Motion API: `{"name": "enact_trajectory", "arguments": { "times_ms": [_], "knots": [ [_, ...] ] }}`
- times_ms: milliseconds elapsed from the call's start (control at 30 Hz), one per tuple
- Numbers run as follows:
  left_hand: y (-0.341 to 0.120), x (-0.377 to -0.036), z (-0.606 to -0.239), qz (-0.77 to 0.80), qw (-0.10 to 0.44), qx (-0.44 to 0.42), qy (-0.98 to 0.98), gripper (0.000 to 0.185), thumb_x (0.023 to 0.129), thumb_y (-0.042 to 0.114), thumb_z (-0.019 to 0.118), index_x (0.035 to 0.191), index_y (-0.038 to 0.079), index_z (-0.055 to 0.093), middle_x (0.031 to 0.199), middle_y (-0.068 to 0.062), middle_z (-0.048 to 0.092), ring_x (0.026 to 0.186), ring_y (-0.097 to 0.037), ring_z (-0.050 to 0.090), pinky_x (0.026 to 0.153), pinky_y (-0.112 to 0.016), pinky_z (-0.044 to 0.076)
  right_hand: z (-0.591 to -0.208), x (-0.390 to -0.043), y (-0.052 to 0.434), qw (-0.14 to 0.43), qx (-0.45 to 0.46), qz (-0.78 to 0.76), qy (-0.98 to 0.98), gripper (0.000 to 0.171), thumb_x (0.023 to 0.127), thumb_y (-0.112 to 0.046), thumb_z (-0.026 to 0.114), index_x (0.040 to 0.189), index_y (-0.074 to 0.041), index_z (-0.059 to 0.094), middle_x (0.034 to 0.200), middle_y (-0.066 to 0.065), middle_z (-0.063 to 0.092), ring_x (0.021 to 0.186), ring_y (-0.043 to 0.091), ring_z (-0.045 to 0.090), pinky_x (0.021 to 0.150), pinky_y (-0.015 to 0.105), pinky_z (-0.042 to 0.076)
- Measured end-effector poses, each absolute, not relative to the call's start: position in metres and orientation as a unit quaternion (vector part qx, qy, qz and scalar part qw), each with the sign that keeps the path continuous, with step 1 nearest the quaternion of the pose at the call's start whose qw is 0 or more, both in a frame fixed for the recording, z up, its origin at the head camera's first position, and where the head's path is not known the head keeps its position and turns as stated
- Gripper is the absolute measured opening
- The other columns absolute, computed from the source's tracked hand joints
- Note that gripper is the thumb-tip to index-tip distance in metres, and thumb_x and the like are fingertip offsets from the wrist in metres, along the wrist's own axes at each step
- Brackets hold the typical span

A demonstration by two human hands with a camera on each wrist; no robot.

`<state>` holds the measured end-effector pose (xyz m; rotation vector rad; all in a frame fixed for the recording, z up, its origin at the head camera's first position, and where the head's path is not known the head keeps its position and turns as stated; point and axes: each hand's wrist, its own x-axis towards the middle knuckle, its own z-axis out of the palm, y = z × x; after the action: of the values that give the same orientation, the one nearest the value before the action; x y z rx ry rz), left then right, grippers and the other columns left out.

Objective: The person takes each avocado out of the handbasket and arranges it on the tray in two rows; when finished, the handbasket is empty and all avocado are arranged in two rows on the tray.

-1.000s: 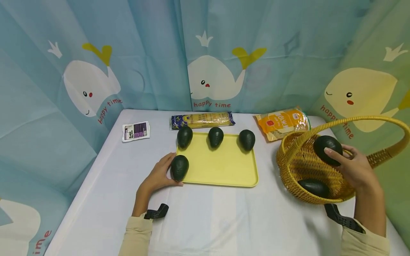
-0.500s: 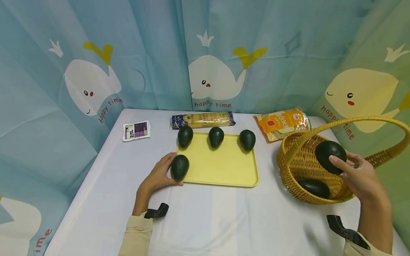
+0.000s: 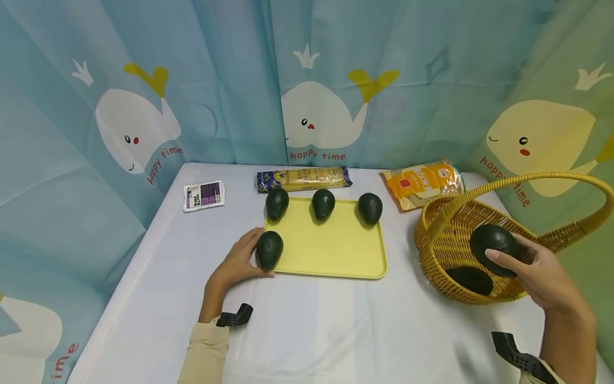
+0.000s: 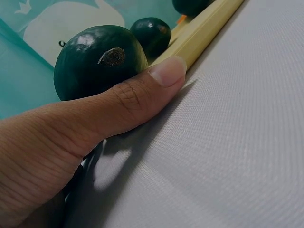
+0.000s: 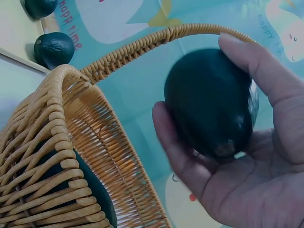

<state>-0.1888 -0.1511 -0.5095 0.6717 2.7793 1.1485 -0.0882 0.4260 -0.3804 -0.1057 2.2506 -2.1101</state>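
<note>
My right hand (image 3: 547,272) grips a dark green avocado (image 3: 494,249) over the right part of a wicker basket (image 3: 434,266). The right wrist view has thumb and fingers round this avocado (image 5: 209,102), beside the basket's rim. Another avocado (image 3: 470,280) lies inside the basket. On the left, my left hand (image 3: 237,258) holds the front left corner of a yellow tray (image 3: 331,248), thumb on the front edge and fingers along the left side. An avocado (image 3: 269,250) sits at that corner, just above the thumb in the left wrist view. Several avocados (image 3: 323,205) line the tray's back edge.
Behind the tray lies a long pack of noodles (image 3: 304,179). An orange food bag (image 3: 424,184) stands near the basket's back. A small white and purple sachet (image 3: 203,196) is at the back left. The basket's tall handle (image 3: 542,178) arches up on the right.
The right hand, with its avocado, has come slightly nearer to me and to the right over the basket. My left hand and the tray have stayed put.
</note>
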Motion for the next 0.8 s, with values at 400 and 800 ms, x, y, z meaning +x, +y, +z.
{"name": "enact_trajectory", "arguments": {
  "times_ms": [400, 800],
  "knots": [
    [-0.152, -0.191, -0.513, 0.368, 0.029, 0.218, 0.903, 0.118, 0.058, 0.044, 0.093, 0.153, 0.008, 0.032, 0.157, -0.016, 0.032, 0.146, -0.038, 0.027, 0.115, -0.059, 0.026, -0.375, -0.083, 0.408, 0.1, -0.153, -0.542, 0.82, 0.06, 0.091, 0.016, 0.05, 0.135, -0.023, 0.047, 0.116, -0.012, 0.064, 0.097, 0.005, 0.066, 0.072, 0.024, 0.057],
    [-0.152, -0.191, -0.513, 0.377, 0.028, 0.221, 0.899, 0.116, 0.057, 0.044, 0.093, 0.152, 0.011, 0.035, 0.156, -0.012, 0.034, 0.146, -0.035, 0.028, 0.116, -0.057, 0.025, -0.372, -0.096, 0.367, 0.155, -0.217, -0.518, 0.813, 0.046, 0.091, 0.012, 0.053, 0.13, -0.011, 0.048, 0.116, -0.007, 0.062, 0.1, 0.009, 0.064, 0.076, 0.026, 0.056]
  ]
}}
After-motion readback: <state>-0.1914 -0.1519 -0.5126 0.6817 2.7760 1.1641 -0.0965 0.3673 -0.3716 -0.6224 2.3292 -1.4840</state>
